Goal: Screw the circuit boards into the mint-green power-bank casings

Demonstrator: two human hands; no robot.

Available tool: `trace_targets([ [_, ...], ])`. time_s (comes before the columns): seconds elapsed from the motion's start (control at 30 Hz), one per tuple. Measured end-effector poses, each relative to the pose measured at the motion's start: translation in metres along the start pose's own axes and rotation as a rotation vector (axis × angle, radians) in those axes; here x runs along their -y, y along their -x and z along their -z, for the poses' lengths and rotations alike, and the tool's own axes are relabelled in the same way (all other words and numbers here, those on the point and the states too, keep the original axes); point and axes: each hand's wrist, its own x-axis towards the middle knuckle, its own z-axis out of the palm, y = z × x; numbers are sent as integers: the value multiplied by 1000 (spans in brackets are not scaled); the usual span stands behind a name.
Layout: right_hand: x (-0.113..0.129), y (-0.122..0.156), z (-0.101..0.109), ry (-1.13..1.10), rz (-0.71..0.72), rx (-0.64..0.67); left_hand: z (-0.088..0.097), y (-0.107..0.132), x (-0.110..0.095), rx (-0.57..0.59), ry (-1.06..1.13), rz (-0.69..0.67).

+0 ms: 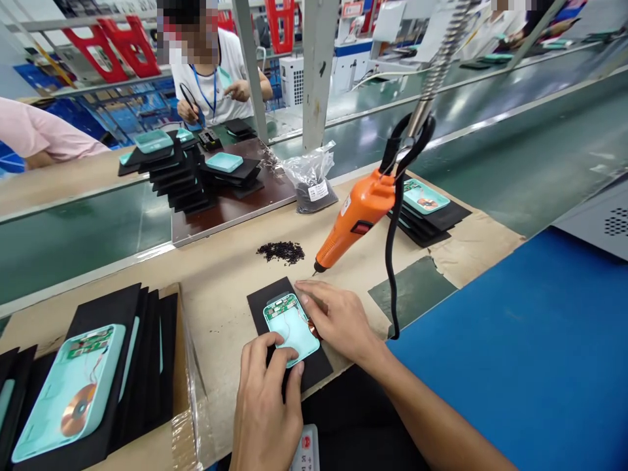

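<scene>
A mint-green plastic case [290, 333] with a small circuit board at its top end lies on a black foam pad [267, 305]. My left hand [265, 407] presses on the case's lower part from below, its fingers over the edge. My right hand [339, 320] lies across the case's upper right side, fingertips at the board. A copper coil [314, 328] is mostly hidden under those fingers. An orange electric screwdriver [356, 212] hangs just above the bench, its tip near my right hand and touching neither hand.
A small pile of dark screws [281, 252] lies on the brown-papered bench. Black pads with open cases and copper coils [69, 392] stand in a box at left. More stacks [426, 204] sit at right. A co-worker [210, 78] works across the green conveyor belt. A blue mat [510, 353] lies at right.
</scene>
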Motion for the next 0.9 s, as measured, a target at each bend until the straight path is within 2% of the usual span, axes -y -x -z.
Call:
trace_targets([
  [0.1,4,6,5,-48,17,-65,8,1,-3,24,16,9],
  [0.17,10,16,9,-27,95,-97,20,-1,-4,29,25,16],
  [0.23,19,29,11,19,179,-67,33,-13,-3,2,21,7],
  [0.3,29,43,9,51,228,9,43,-40,1,-26,6,-3],
  [0.37,35,54,3,87,255,87,43,-80,9,-12,-30,34],
  [0.5,33,65,-11,207,280,172,25,-167,29,114,-224,165],
  [0.6,27,66,-14,248,280,197,11,-205,38,136,-269,169],
  [0.7,27,67,-12,244,270,221,5,-216,40,149,-286,160],
  [0.9,39,70,-20,223,239,251,7,-214,40,136,-269,148],
])
